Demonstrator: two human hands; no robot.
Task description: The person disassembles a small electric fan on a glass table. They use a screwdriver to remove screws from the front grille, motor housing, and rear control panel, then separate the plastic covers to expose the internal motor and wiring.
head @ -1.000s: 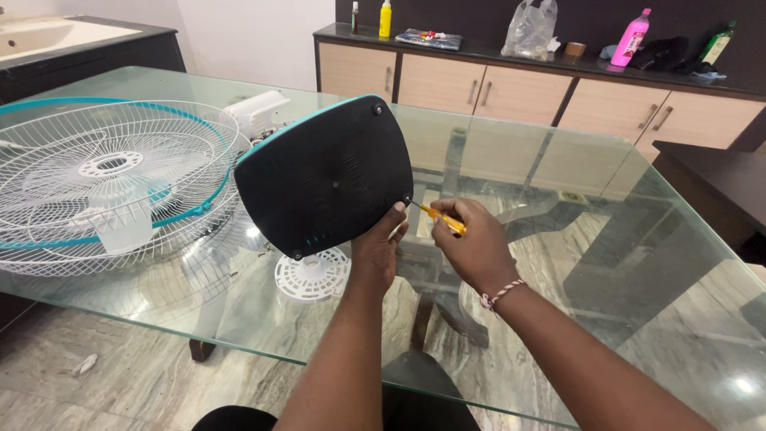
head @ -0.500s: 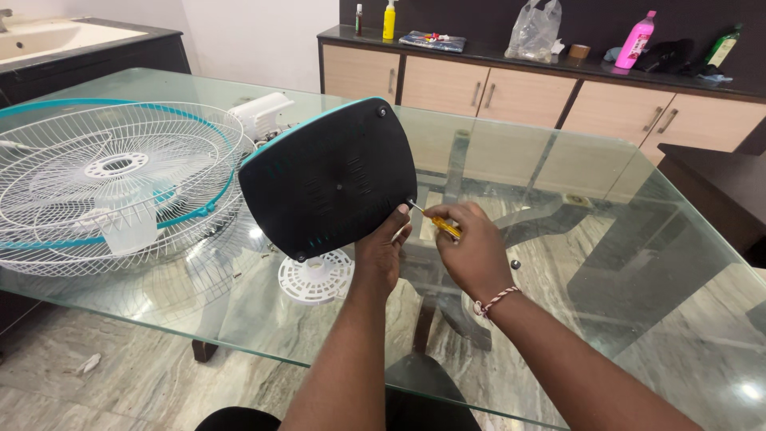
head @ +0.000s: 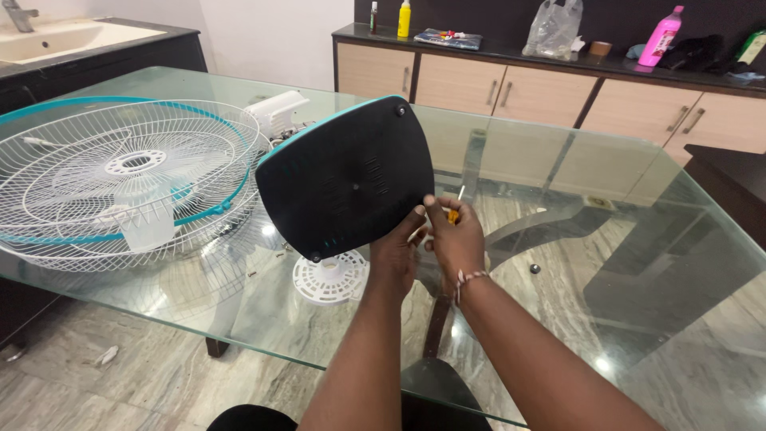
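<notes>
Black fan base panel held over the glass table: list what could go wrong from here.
1. The left hand holds the black fan base panel only at its lower corner, tilted above the glass table; a slipped grip could drop it on the glass.
2. The right hand works a yellow-handled tool close to the left fingers; a slip might jab them.

I worked over a rectangular clear glass tabletop (head: 622,263), its dark curved base and the grey marble floor showing through the pane. Toward the tabletop's left edge lay a round white wire fan guard with a teal rim (head: 120,179), taking up much of that side. Just beyond it, nearer the far edge, sat a white plastic fan motor housing (head: 275,110). Close to the near edge, around the middle, lay a small round white slotted plastic disc (head: 329,279). Small dark screws (head: 252,273) lay scattered between the disc and the guard.
</notes>
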